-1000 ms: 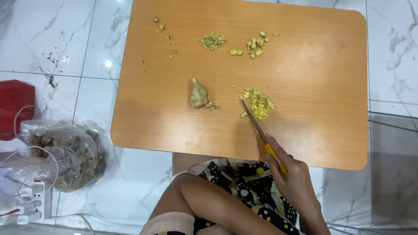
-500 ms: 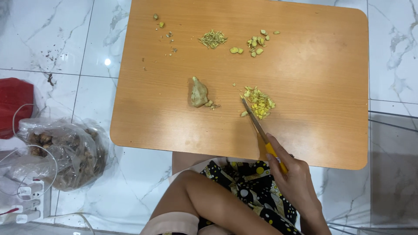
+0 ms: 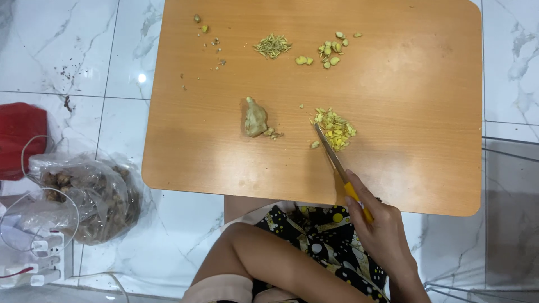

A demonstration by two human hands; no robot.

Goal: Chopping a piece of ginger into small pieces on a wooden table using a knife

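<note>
The right hand point(image 3: 382, 230) is clamped round a yellow-handled knife point(image 3: 339, 165), its tip in the chopped ginger pile point(image 3: 334, 128) ahead. With nothing steadying the pile, bits could scatter. The left hand is out of sight.

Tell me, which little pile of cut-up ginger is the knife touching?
The chopped ginger pile right of the whole ginger piece. The knife, held by the right hand, has its tip against it; the far piles lie untouched.

I see the bench point(image 3: 393, 168) in matt, smooth wood laminate — the floor point(image 3: 73, 50) is glossy marble tile. My knife point(image 3: 337, 163) has a dull metal blade and yellow plastic handle; the bag point(image 3: 84, 196) is crinkled clear plastic.
</note>
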